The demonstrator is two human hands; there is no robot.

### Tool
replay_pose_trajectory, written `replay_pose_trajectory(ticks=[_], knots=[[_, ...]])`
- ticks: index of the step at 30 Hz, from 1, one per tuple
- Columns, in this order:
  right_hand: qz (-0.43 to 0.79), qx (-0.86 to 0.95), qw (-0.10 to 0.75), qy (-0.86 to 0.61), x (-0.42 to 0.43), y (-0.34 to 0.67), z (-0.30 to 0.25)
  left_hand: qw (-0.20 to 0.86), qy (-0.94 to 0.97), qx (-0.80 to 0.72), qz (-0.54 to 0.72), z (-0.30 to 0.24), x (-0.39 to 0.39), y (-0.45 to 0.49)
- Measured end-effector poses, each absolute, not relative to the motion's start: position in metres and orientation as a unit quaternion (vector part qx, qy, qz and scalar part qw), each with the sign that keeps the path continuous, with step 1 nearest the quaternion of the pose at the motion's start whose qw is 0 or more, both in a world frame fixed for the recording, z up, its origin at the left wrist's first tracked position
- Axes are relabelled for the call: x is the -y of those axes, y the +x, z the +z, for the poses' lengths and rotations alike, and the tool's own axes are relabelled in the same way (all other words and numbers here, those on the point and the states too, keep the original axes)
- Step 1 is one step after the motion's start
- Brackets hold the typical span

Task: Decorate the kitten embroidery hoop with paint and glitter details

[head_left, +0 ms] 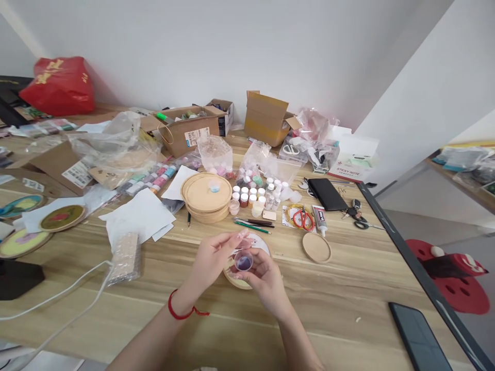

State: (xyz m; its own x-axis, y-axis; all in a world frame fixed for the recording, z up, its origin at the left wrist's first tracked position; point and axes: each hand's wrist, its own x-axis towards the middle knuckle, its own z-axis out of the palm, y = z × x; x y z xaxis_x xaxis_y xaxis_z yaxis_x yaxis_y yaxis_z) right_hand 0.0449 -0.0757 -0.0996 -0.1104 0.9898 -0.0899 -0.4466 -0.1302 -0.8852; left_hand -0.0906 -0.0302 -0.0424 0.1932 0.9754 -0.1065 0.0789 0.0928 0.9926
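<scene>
My right hand holds a small clear cup, with its fingers wrapped round the side. Something dark purple-blue lies in the bottom of the cup. Just above it, my left hand, with a red string bracelet on the wrist, has thumb and fingers pinched on a clear lid, apart from the cup. Under both hands lies a round wooden plate with a white and yellowish face, partly hidden by them.
Behind the hands are pencils, small white-lidded jars and stacked wooden plates. To the right lie red scissors, a glue tube and a small wooden dish. A phone rests near the right edge; white cables cross the left.
</scene>
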Motion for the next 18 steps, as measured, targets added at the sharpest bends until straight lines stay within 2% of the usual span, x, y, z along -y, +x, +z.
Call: replay_pose_trajectory(ticks=[13, 18], knots=[[0.679, 0.349, 0.529, -0.370, 0.077, 0.048, -0.091, 0.704, 0.412, -0.466, 0.343, -0.053, 0.017, -0.092], [0.679, 0.357, 0.526, -0.366, 0.074, 0.046, -0.096, 0.697, 0.401, -0.454, 0.384, -0.053, 0.025, -0.102]])
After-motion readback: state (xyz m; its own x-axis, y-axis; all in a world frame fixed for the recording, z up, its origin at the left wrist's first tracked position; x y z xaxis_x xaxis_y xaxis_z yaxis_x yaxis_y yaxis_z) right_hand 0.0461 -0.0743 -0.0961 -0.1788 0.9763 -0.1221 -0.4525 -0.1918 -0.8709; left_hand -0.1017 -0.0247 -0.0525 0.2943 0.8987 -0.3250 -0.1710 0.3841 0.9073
